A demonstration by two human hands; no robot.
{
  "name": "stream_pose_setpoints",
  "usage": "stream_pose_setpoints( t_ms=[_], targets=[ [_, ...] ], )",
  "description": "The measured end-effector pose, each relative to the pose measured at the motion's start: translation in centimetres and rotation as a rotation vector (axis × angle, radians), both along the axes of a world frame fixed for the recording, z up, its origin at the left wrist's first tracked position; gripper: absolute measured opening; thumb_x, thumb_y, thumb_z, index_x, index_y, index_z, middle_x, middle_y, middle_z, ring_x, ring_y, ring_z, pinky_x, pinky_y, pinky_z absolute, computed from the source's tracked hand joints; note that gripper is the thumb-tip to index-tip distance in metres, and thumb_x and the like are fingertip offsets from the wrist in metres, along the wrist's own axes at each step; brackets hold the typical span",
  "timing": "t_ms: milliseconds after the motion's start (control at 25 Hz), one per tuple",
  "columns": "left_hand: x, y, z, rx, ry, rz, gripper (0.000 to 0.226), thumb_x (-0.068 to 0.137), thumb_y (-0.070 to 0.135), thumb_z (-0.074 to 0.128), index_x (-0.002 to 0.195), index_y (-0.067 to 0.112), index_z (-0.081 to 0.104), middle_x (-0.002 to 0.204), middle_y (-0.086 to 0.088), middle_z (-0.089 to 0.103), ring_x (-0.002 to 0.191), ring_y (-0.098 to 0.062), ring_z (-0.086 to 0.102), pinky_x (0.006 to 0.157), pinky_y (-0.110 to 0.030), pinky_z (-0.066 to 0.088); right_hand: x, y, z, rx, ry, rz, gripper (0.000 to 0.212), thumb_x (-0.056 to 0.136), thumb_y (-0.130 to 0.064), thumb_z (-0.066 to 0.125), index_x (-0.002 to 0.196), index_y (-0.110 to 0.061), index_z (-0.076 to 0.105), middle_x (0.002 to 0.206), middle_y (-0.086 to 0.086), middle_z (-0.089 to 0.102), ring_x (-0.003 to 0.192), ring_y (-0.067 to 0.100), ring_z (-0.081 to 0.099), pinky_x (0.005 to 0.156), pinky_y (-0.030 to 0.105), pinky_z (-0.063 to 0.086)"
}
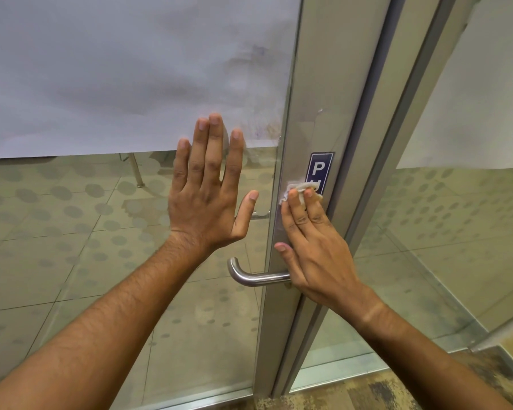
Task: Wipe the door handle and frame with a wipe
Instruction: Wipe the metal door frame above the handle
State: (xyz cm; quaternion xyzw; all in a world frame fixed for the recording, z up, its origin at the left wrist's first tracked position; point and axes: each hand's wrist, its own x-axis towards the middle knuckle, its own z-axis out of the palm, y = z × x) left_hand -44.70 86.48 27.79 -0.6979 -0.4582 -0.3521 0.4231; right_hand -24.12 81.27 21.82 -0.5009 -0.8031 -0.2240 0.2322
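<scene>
The right hand (314,250) presses a small crumpled white wipe (301,193) flat under its fingertips against the metal door frame (317,93), at about 12 o'clock from the lever handle (255,278) and partly over a blue sign (320,170). The left hand (211,190), open and empty, seems to brace on the glass (71,232), though contact is hard to confirm. The wipe looks soft, light and limp, so it is best bunched under the fingers; the steel lever is probably stiff and slippery.

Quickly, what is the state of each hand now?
Left hand: open, flat on the glass.
Right hand: pressing the wipe on the frame.
</scene>
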Motion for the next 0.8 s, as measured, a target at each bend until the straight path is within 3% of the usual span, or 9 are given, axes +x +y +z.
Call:
stream_pose_setpoints(
  t_ms=[160,360,520,800],
  targets=[
    [0.0,0.1,-0.2,0.005,-0.003,-0.011,0.089,0.091,0.052,0.047,0.157,0.002,0.014,0.157,-0.026,0.008,0.149,-0.037,0.003,0.124,-0.045,-0.008,1.8,-0.8,-0.1,-0.017,-0.099,0.006,0.065,0.102,-0.043,0.027,0.154,-0.006,0.016,0.163,0.012,0.006,0.152,0.025,0.002,0.121,0.045,0.017],
    [0.0,0.2,-0.1,0.004,-0.011,-0.008,0.088,0.093,0.052,0.044,0.158,0.003,0.01,0.158,-0.026,0.007,0.152,-0.028,-0.016,0.124,-0.046,-0.007,-1.6,0.7,2.0,0.05,0.166,-0.049,0.071,0.104,-0.044,0.023,0.154,0.002,0.004,0.162,0.018,-0.01,0.151,0.034,-0.006,0.124,0.043,0.001],
    [0.0,0.1,-0.2,0.015,-0.01,-0.026,0.087,0.093,0.051,0.046,0.157,0.002,0.013,0.157,-0.027,0.008,0.153,-0.03,-0.012,0.124,-0.046,-0.006,-1.0,-0.5,-0.3,-0.009,0.003,0.044,0.067,0.103,-0.039,0.032,0.154,-0.002,0.01,0.164,0.015,-0.002,0.152,0.029,-0.001,0.123,0.046,0.013],
    [0.1,0.2,-0.3,0.026,-0.013,-0.034,0.086,0.094,0.052,0.043,0.157,0.002,0.013,0.157,-0.028,0.009,0.149,-0.037,0.004,0.124,-0.046,-0.006,-2.6,1.9,5.0,0.161,0.389,-0.07,0.071,0.104,-0.037,0.032,0.151,0.008,0.005,0.16,0.028,-0.003,0.15,0.04,-0.005,0.124,0.047,0.001]
  ],
)
